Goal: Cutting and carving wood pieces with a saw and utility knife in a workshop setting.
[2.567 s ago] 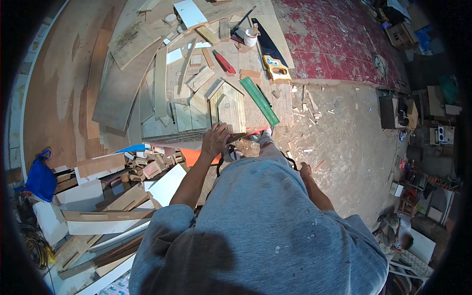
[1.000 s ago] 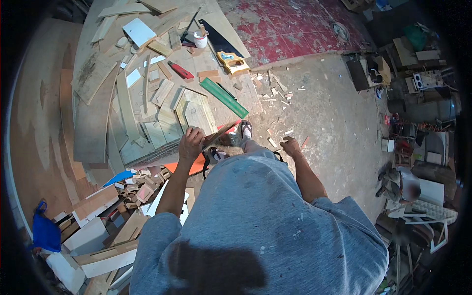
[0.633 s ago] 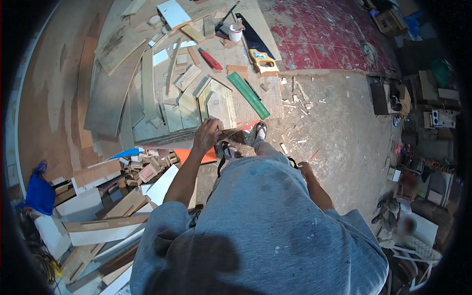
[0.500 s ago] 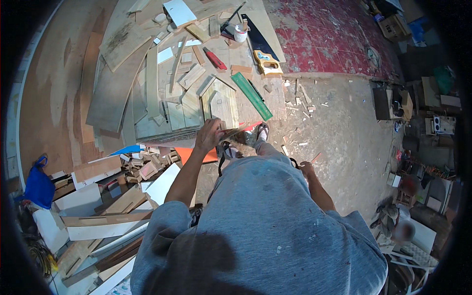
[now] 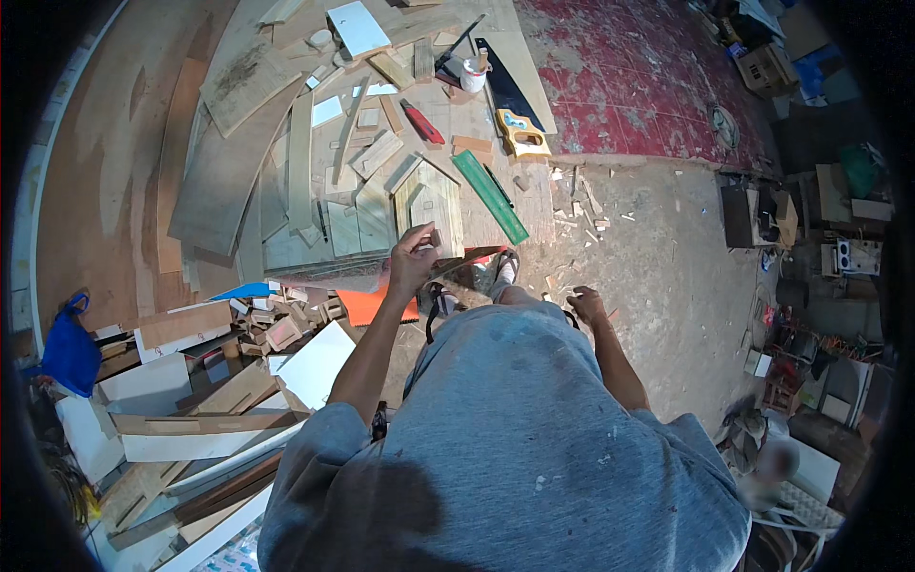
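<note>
My left hand (image 5: 414, 257) is at the near edge of the wood-covered worktop, its fingers curled around what looks like a small piece of wood (image 5: 437, 238). Just beyond it lies a pale house-shaped wooden piece (image 5: 440, 205) with a pointed top. To the right of that piece are a green ruler (image 5: 489, 197) and a dark pencil or pen (image 5: 498, 186). My right hand (image 5: 586, 305) hangs low beside my shirt, away from the worktop, its fingers loosely apart with nothing seen in them.
A yellow-handled saw (image 5: 520, 133), a red cutter (image 5: 422, 122) and a white paint-stained cup (image 5: 473, 74) lie farther back among wood offcuts. Scrap wood (image 5: 286, 329) is heaped at lower left, near an orange sheet (image 5: 367, 306). Wood chips litter the concrete floor (image 5: 658, 257).
My left hand has lifted slightly and turned, and the thin strip seen by its fingers no longer shows there. My right hand has risen a little, its fingers more spread.
</note>
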The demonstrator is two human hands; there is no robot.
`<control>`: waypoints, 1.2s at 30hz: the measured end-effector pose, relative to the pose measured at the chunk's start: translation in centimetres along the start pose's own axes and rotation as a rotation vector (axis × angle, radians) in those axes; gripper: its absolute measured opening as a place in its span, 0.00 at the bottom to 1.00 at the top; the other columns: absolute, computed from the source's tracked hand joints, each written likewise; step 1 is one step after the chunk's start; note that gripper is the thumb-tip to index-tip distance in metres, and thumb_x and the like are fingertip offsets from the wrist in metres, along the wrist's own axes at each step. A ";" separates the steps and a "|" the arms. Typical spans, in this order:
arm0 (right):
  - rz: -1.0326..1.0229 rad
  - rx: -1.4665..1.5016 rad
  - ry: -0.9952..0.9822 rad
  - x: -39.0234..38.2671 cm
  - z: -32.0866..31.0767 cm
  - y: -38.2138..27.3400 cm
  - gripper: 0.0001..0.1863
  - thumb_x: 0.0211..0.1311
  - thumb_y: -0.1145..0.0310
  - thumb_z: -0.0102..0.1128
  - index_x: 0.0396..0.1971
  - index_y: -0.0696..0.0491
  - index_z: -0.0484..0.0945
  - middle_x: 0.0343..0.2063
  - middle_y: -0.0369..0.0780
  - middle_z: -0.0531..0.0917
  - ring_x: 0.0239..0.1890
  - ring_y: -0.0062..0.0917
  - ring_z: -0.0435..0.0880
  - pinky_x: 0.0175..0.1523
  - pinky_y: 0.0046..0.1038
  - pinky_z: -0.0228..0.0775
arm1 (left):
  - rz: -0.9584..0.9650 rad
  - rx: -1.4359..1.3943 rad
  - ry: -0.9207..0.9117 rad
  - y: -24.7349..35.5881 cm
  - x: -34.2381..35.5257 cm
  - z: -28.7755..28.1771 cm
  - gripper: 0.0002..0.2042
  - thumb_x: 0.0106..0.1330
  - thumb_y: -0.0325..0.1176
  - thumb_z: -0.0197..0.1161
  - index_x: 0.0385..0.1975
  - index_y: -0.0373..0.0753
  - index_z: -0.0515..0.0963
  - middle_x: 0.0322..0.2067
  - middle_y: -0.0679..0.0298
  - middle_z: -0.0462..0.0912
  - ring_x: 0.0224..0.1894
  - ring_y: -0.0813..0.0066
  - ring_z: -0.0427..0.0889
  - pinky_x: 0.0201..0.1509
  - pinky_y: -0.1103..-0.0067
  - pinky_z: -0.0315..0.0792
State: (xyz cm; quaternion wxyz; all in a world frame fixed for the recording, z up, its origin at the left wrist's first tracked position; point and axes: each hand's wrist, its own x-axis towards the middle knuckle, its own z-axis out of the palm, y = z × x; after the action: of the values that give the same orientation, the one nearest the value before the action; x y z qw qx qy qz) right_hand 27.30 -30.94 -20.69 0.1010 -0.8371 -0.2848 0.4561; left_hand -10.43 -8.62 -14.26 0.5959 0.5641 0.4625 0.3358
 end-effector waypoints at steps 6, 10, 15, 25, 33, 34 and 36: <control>-0.269 -0.020 0.078 1.3 -0.4 -5.7 0.27 0.56 0.58 0.66 0.52 0.58 0.77 0.41 0.52 0.85 0.43 0.39 0.86 0.48 0.34 0.78 | -0.096 -0.359 -0.084 7.2 -0.8 1.8 0.21 0.61 0.18 0.63 0.55 0.35 0.73 0.54 0.62 0.75 0.55 0.68 0.80 0.58 0.76 0.74; -0.479 0.117 0.009 -1.6 -1.2 -15.0 0.24 0.60 0.61 0.64 0.53 0.58 0.77 0.41 0.49 0.85 0.43 0.36 0.86 0.49 0.33 0.77 | 0.000 -0.402 -0.084 9.1 -1.1 2.1 0.20 0.62 0.18 0.62 0.54 0.34 0.73 0.54 0.61 0.75 0.55 0.65 0.80 0.56 0.76 0.75; -0.679 0.242 -0.171 -5.9 -2.0 -24.3 0.22 0.62 0.64 0.64 0.54 0.59 0.77 0.40 0.46 0.85 0.41 0.29 0.85 0.47 0.29 0.77 | -0.046 -0.310 -0.109 9.9 -1.2 2.2 0.19 0.62 0.18 0.62 0.54 0.35 0.73 0.54 0.61 0.75 0.50 0.66 0.83 0.48 0.79 0.80; -0.768 0.507 -0.361 -6.8 1.4 -28.3 0.17 0.62 0.70 0.67 0.49 0.56 0.78 0.37 0.35 0.83 0.35 0.17 0.82 0.38 0.21 0.76 | 0.057 -0.414 -0.056 10.1 -0.9 4.3 0.16 0.63 0.19 0.61 0.52 0.34 0.75 0.50 0.63 0.77 0.47 0.74 0.82 0.48 0.77 0.81; -0.829 0.611 -0.383 -5.4 1.4 -28.0 0.14 0.63 0.74 0.64 0.48 0.54 0.78 0.36 0.36 0.82 0.32 0.18 0.82 0.37 0.22 0.76 | -0.076 -0.435 -0.003 11.8 -0.3 5.0 0.16 0.66 0.21 0.61 0.53 0.32 0.75 0.43 0.59 0.82 0.44 0.73 0.83 0.48 0.76 0.81; -0.829 0.609 -0.386 -5.5 1.1 -28.0 0.14 0.63 0.74 0.64 0.48 0.54 0.78 0.36 0.36 0.82 0.32 0.18 0.82 0.37 0.22 0.76 | -0.119 -0.415 -0.013 11.8 -0.4 5.0 0.16 0.66 0.22 0.62 0.53 0.32 0.75 0.41 0.57 0.83 0.44 0.72 0.84 0.48 0.76 0.82; -0.997 0.254 -0.242 -5.5 0.4 -28.2 0.15 0.61 0.74 0.65 0.48 0.56 0.77 0.36 0.40 0.82 0.31 0.21 0.82 0.37 0.24 0.76 | -0.160 -0.328 -0.015 10.6 -0.3 4.9 0.16 0.66 0.25 0.64 0.53 0.30 0.75 0.39 0.54 0.85 0.43 0.70 0.85 0.49 0.75 0.82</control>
State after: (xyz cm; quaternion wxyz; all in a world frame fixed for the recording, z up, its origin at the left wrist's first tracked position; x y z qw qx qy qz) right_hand 13.84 -11.07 -4.92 0.3728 -0.5223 -0.6005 0.4770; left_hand -4.70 -9.19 -4.07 0.7081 0.4234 0.4406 0.3540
